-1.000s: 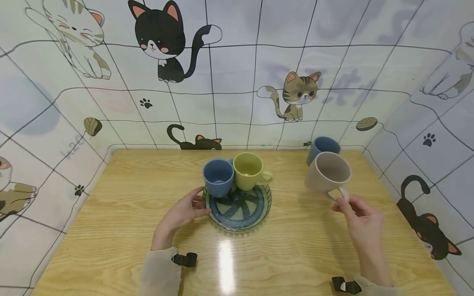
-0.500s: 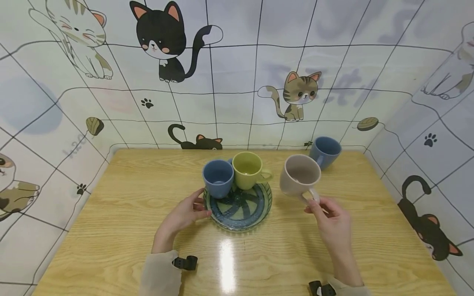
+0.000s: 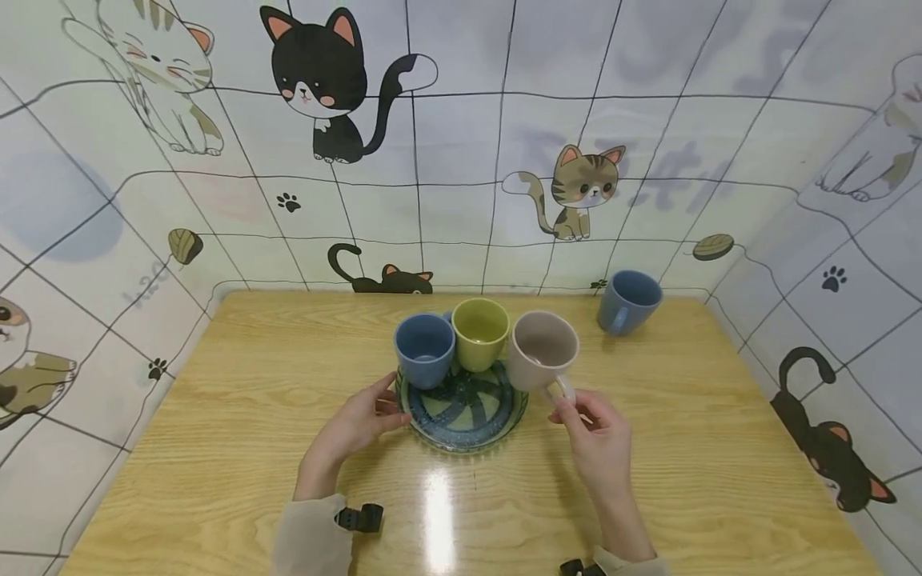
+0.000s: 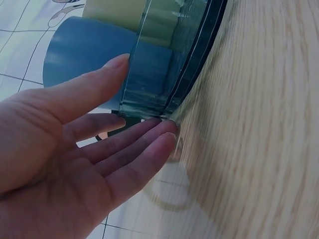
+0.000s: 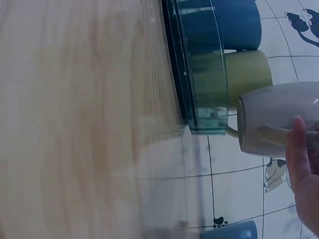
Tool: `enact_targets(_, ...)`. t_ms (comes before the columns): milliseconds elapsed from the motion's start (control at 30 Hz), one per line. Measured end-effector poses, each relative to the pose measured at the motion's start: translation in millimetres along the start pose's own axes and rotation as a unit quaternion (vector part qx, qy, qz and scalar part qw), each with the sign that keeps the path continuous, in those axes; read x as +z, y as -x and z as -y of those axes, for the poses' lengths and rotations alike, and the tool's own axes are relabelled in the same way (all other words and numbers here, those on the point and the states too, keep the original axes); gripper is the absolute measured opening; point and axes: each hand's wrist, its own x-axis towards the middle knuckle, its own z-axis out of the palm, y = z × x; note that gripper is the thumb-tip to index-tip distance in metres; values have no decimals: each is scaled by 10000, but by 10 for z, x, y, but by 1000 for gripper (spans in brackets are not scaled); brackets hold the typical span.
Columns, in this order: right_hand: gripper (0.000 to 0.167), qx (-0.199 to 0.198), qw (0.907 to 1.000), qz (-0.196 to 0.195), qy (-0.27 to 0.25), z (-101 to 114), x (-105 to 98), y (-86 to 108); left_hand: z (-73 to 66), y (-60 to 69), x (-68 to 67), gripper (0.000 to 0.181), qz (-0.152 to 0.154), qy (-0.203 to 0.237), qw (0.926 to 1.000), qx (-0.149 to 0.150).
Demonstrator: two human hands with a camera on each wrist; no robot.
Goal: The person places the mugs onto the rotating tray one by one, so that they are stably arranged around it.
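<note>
A round glass tray with a blue and green pattern (image 3: 461, 420) holds a blue cup (image 3: 425, 352) and a yellow-green cup (image 3: 479, 332) at its back. My left hand (image 3: 356, 424) rests at the tray's left rim, thumb and fingers relaxed against the glass wall (image 4: 149, 84). With thumb and fingers my right hand (image 3: 598, 440) pinches the handle of a pale pinkish mug (image 3: 540, 356), upright over the tray's right edge. In the right wrist view the mug (image 5: 274, 117) is raised above the rim, near the yellow-green cup (image 5: 246, 77).
A second blue cup (image 3: 629, 304) stands at the back right of the wooden table (image 3: 252, 384). Behind and at the sides hangs a cloth (image 3: 461, 136) printed with cats and grid lines.
The right hand has carried the pale mug leftward from near the far blue cup to the tray's right edge. The left hand has stayed at the tray's rim.
</note>
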Motion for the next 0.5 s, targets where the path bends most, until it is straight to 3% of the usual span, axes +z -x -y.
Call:
enact_targets(300, 4, 227, 9983, -536, 65, 26, 259, 78, -5, 14, -12, 75, -1, 22, 9998, 209)
enact_targets(500, 4, 271, 9973, -599, 330, 211, 432, 84, 7, 33, -32, 73, -44, 40, 9998, 175)
